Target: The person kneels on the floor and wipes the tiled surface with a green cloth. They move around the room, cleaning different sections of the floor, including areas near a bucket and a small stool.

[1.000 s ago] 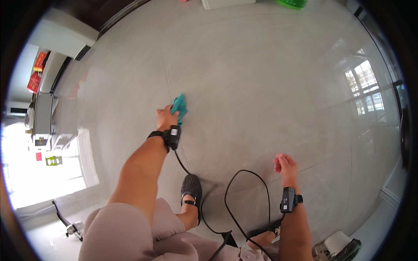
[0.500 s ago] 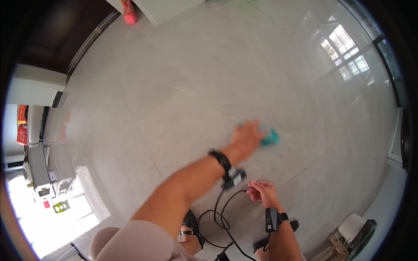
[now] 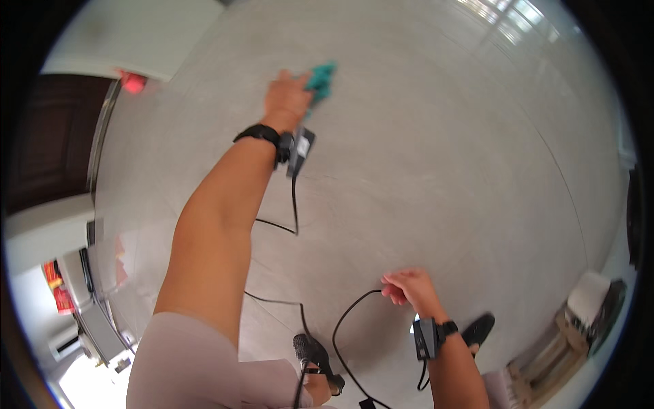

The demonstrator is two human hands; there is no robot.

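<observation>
My left hand is stretched far forward over the floor, its fingers on a crumpled teal cloth. Motion blurs the fingers a little, and part of the cloth is hidden beneath them. Close to my body, my right hand has its fingers curled around a thin black cable, which loops down towards my feet. Each wrist carries a black strap with a small dark device; a cable hangs from the left device.
Grey glossy tile floor spreads all around. My black shoes stand at the lower edge. A wooden stool-like frame is at the lower right. A dark door and a red object are at the far left.
My left hand has swept forward and to the left with the teal cloth. The right hand stays low, still at the cable. The whole view has turned and shifted.
</observation>
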